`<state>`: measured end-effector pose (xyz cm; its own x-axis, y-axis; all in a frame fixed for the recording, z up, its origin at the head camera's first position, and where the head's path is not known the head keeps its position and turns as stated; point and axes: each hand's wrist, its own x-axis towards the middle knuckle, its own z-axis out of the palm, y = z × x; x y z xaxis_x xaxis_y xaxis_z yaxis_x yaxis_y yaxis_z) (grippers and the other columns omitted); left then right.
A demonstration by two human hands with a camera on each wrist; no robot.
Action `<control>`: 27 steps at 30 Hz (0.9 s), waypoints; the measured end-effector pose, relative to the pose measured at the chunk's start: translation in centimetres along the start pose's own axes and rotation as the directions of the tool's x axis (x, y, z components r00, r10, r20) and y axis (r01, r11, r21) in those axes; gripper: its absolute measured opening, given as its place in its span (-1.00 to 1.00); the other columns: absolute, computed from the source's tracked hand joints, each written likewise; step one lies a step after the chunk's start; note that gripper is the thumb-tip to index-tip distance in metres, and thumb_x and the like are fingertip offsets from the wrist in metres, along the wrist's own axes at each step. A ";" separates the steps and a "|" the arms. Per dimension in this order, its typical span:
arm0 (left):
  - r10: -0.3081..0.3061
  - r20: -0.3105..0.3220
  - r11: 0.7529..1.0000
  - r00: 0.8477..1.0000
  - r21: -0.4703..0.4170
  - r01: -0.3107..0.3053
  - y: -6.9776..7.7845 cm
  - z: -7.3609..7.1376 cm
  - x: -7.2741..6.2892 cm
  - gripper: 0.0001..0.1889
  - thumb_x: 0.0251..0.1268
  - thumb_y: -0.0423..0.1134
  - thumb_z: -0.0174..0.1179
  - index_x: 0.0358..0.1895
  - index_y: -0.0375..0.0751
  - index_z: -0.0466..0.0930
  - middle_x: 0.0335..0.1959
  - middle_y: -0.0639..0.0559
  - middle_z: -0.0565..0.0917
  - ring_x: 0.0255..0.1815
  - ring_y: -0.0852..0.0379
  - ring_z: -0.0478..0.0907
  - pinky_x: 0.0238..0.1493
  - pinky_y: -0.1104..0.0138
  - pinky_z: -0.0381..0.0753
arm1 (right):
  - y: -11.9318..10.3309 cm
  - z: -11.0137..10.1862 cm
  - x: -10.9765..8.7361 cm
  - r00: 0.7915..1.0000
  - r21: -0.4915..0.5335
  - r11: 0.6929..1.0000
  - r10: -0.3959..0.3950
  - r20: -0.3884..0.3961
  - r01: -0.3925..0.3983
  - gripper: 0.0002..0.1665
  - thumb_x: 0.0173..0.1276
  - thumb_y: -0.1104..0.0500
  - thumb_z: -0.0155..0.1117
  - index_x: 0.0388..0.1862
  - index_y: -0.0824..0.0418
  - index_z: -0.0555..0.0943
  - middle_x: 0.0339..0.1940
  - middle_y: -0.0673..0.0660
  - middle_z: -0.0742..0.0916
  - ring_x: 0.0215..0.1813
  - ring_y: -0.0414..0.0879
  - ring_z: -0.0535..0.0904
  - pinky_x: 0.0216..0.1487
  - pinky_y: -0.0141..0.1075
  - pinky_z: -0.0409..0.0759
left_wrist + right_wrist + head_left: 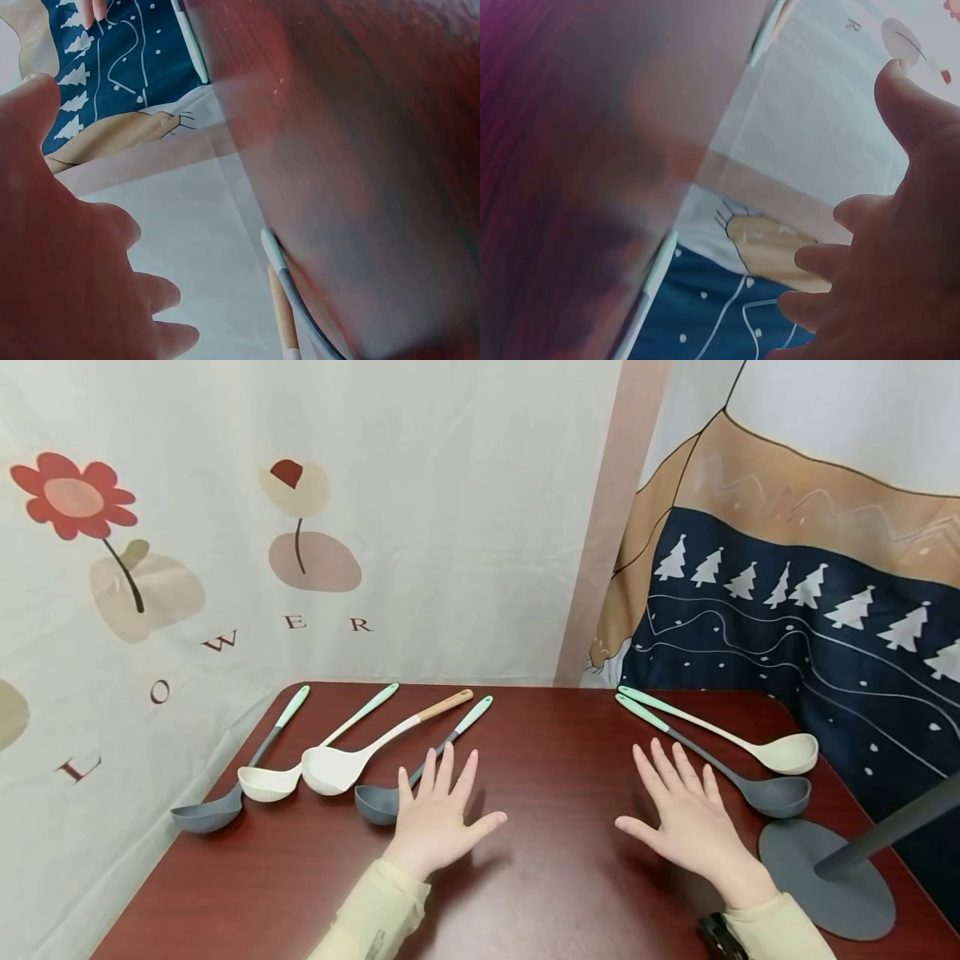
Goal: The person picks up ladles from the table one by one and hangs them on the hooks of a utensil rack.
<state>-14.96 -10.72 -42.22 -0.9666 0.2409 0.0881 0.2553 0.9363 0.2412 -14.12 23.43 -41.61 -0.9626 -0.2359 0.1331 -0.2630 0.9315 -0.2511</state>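
Observation:
My left hand [435, 821] hovers palm down with its fingers spread, holding nothing. Nearest to it lies a grey ladle [377, 804] with a mint handle, partly hidden by the fingers. Further left are a white ladle with a wooden handle end [330, 770], a cream ladle with a mint handle [268, 783] and another grey ladle [210, 812]. My right hand [693, 827], also spread and holding nothing, is beside a grey ladle [780, 796] on the right. Behind that one lies a cream ladle [786, 753]. Both hands show from the side in the wrist views.
A dark red-brown table [555, 860] carries everything. At its right edge stands a grey round base [828, 881] with a slanting pole [892, 827]. A pale flower-print curtain [465, 527] hangs behind, and a navy tree-print cloth [757, 635] hangs on the right.

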 end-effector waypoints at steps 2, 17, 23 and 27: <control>0.007 -0.024 1.000 1.000 -0.003 -0.007 0.0 -0.2 -0.1 0.00 0.19 0.55 -0.06 0.61 0.10 -0.04 0.60 -0.19 -0.07 0.59 -0.22 -0.24 0.40 -0.31 -0.39 | 0.5 -0.4 -0.3 1.000 -0.002 1.000 0.006 -0.008 -0.006 0.21 0.22 -0.41 0.27 0.61 0.21 0.05 0.57 0.39 0.12 0.57 0.35 -0.21 0.38 0.42 -0.29; 0.097 -0.129 0.995 0.987 0.046 -0.092 -0.2 -0.2 0.0 0.08 0.08 0.60 -0.01 0.61 0.14 -0.06 0.58 -0.20 0.02 0.59 -0.21 -0.17 0.41 -0.31 -0.28 | 3.7 -4.5 -3.5 0.977 0.029 1.000 0.007 -0.214 -0.001 0.29 0.19 -0.27 0.41 0.61 0.28 -0.07 0.52 0.47 0.17 0.57 0.36 -0.18 0.41 0.33 -0.45; 0.125 -0.156 0.992 0.980 0.034 -0.121 0.3 -0.3 0.4 0.06 0.08 0.56 0.07 0.60 0.17 -0.03 0.57 -0.19 0.06 0.58 -0.23 -0.10 0.40 -0.33 -0.20 | 5.0 -6.3 -4.9 0.962 0.066 0.997 0.052 -0.267 -0.036 0.27 0.21 -0.16 0.45 0.61 0.31 -0.08 0.54 0.47 0.11 0.56 0.39 -0.18 0.46 0.23 -0.44; 0.126 -0.164 0.992 0.978 0.024 -0.124 0.5 -0.2 0.7 0.06 0.08 0.59 0.03 0.60 0.19 -0.03 0.57 -0.19 0.07 0.57 -0.23 -0.08 0.40 -0.33 -0.19 | 5.6 -7.2 -5.8 0.941 0.062 0.995 0.092 -0.326 -0.076 0.28 0.18 -0.09 0.50 0.58 0.38 -0.06 0.53 0.48 0.12 0.57 0.36 -0.14 0.50 0.15 -0.38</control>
<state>-15.46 -10.12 -41.84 -0.9095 0.3117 0.2751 0.3724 0.9050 0.2056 -9.58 31.99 -36.90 -0.9088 -0.0456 0.4148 -0.1925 0.9277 -0.3198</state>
